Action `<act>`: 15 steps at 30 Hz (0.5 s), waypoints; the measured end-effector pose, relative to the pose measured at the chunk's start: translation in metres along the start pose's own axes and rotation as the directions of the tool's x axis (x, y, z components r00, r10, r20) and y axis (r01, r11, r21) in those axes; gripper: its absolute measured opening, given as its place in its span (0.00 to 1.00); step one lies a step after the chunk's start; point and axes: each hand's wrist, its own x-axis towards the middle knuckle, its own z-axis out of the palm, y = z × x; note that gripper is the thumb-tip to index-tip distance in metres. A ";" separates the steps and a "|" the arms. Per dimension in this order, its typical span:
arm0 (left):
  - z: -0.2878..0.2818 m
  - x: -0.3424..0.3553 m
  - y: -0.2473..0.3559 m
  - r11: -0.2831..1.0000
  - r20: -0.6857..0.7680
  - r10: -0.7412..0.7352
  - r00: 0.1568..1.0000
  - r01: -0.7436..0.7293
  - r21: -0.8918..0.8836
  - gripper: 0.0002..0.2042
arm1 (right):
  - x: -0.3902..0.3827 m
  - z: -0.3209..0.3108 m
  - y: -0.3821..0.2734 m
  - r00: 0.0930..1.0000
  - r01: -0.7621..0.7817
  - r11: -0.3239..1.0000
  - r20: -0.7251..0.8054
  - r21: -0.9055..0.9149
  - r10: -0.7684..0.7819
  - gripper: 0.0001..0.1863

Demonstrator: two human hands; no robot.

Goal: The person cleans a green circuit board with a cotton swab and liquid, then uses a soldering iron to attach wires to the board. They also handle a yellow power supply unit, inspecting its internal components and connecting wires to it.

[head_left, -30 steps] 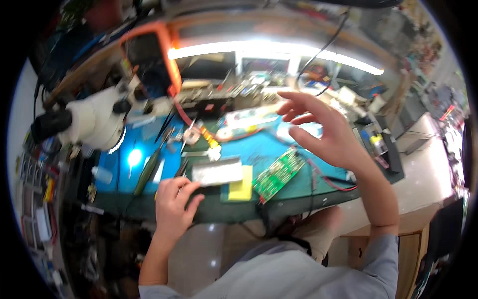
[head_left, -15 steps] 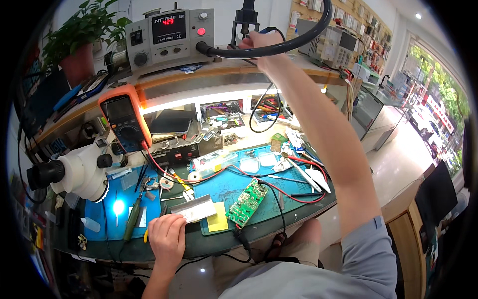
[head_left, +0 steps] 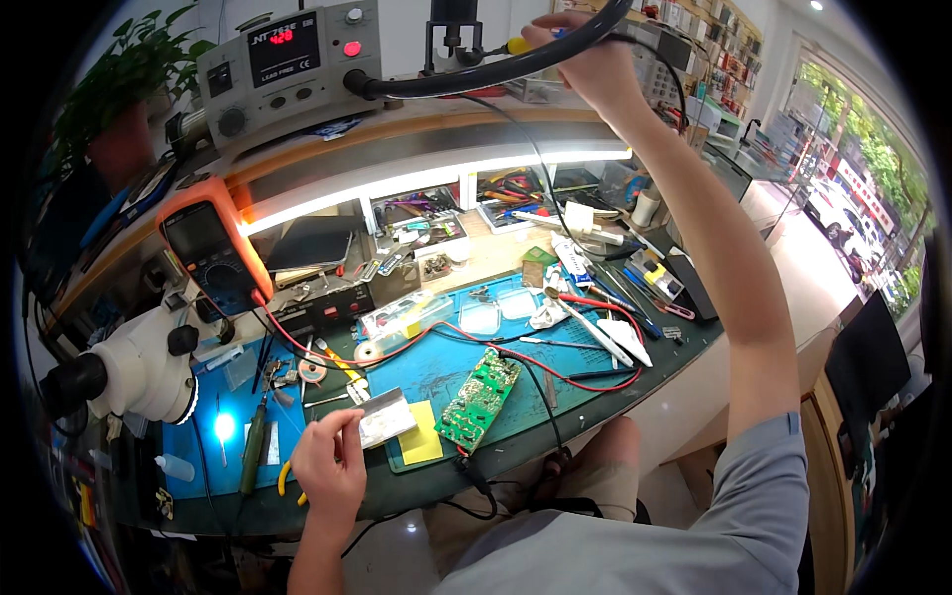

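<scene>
Reaching to the frame's top, the right hand (head_left: 585,61) is grasping a stiff handpiece (head_left: 516,45); the left hand (head_left: 332,466) is pinching a light metal plate (head_left: 385,418) by its edge.

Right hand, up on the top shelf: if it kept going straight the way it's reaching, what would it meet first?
The right hand reaches up and left along the thick black hose. Straight on, it would probably meet the black holder bracket first, then the grey station box. Depth is unclear from this view.

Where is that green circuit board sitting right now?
The green circuit board lies on the blue mat near the bench's front edge, just right of the yellow pad and the left hand.
</scene>
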 end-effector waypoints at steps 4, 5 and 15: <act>0.018 0.033 0.011 1.000 0.008 0.017 1.000 -0.017 0.001 0.04 | -0.013 0.000 0.008 0.964 0.181 0.979 0.216 -0.097 -0.157 0.12; 0.026 0.040 0.014 0.999 -0.002 0.030 1.000 -0.030 -0.017 0.04 | -0.009 0.002 0.016 0.934 0.296 0.951 0.237 -0.090 -0.268 0.12; 0.027 0.033 0.017 0.999 0.053 -0.045 0.998 0.044 0.018 0.07 | 0.018 0.021 -0.016 0.977 -0.172 0.983 0.138 0.068 0.161 0.14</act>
